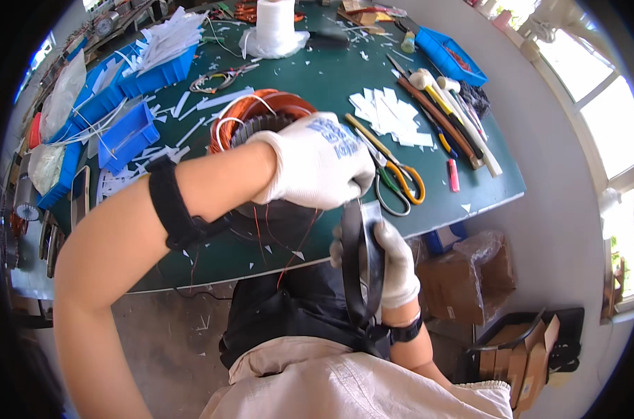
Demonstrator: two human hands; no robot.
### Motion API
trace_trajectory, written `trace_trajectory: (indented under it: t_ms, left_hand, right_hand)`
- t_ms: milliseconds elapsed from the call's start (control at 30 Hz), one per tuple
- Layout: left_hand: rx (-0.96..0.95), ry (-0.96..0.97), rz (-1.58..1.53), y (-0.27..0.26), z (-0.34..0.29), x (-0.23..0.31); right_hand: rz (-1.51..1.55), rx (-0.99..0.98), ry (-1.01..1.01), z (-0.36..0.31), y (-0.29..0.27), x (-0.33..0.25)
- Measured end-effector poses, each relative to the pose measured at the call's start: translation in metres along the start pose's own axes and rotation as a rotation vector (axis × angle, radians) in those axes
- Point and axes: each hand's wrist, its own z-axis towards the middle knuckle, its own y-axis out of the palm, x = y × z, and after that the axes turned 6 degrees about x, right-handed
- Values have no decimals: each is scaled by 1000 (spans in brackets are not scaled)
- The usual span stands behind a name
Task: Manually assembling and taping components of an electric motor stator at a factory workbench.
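My left hand (320, 164), in a white knitted glove, reaches across in front of the stator. Its fingers are closed on the upper end of a looped, flat black strip (354, 279). Below it, my right hand (398, 269), gloved too, grips the same strip from the right, by a shiny grey part; some of its fingers are hidden behind the strip. Left of the strip stands a motor stator (280, 103) with copper windings and white sleeves, partly covered by my left hand and wrist. Thin copper-coloured wires hang down its near side.
Scissors (409, 183) with orange and green handles lie right of my left hand, near white paper pieces (387, 115). Hammers (435, 94) and rods line the right edge. Blue bins (128, 140) fill the left side. A cardboard box (463, 286) stands below the right table edge.
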Motion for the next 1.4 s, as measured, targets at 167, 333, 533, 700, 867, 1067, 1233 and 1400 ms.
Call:
trace_trajectory:
  t_ms: [167,333,533,700,867,1067,1233,1400]
  left_hand:
    - [23,11,48,-1,2,-1]
    - [-19,-19,94,-8,2,2]
    - [66,5,86,0,1,-3]
    - [51,-2,78,1,9,-2]
    - [9,-37,73,1,4,0]
    - [-31,-36,87,-5,2,4]
    - [32,-23,62,-1,6,1]
    - [29,-1,60,1,4,3]
  right_hand:
    - [-74,-10,16,-1,-29,9]
    - [-954,334,-503,1,9,-5]
    - [-1469,577,-1027,2,24,5]
    - [-1354,548,-1032,-4,7,11]
    - [-1439,514,-1028,-8,3,11]
    - [-1332,501,-918,-4,22,1]
    - [-1306,517,-812,-3,20,0]
    - [-1159,413,-694,-13,1,6]
